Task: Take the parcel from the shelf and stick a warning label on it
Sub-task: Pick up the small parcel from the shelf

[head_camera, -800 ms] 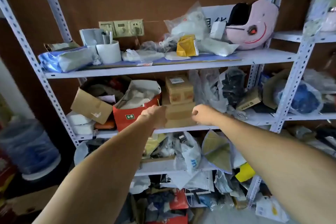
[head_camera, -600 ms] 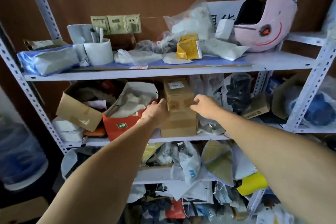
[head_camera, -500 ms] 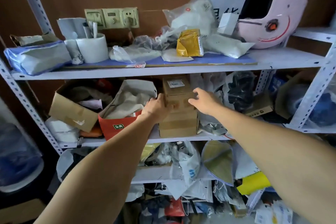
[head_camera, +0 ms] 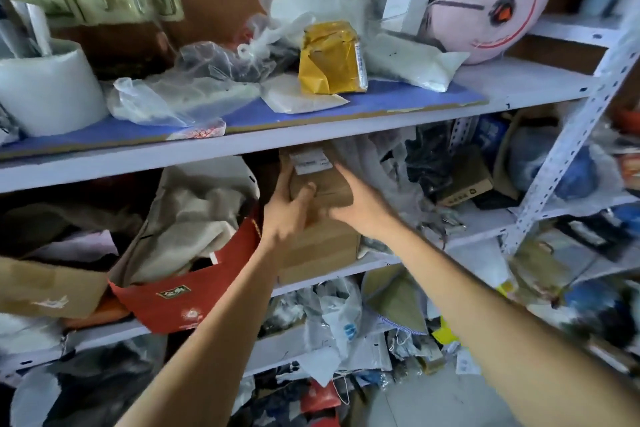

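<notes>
The parcel (head_camera: 323, 184) is a small brown cardboard box with a white address sticker on top. It sits on a larger brown box (head_camera: 322, 250) on the middle shelf (head_camera: 478, 229). My left hand (head_camera: 289, 210) grips its left side with the thumb across the front. My right hand (head_camera: 360, 199) presses on its right side, fingers running along the box. The parcel's top nearly touches the shelf board above. No warning label is in view.
A red paper bag (head_camera: 194, 281) stuffed with beige wrapping stands left of the boxes. Plastic bags (head_camera: 415, 163) crowd the right. The upper shelf (head_camera: 311, 135) carries a yellow packet (head_camera: 330, 59), a white roll (head_camera: 48, 87) and a pink helmet (head_camera: 491, 7). A white upright post (head_camera: 568, 135) stands at right.
My view has moved closer to the shelf. Both hands rose from the lower box to the small top parcel and closed on its sides.
</notes>
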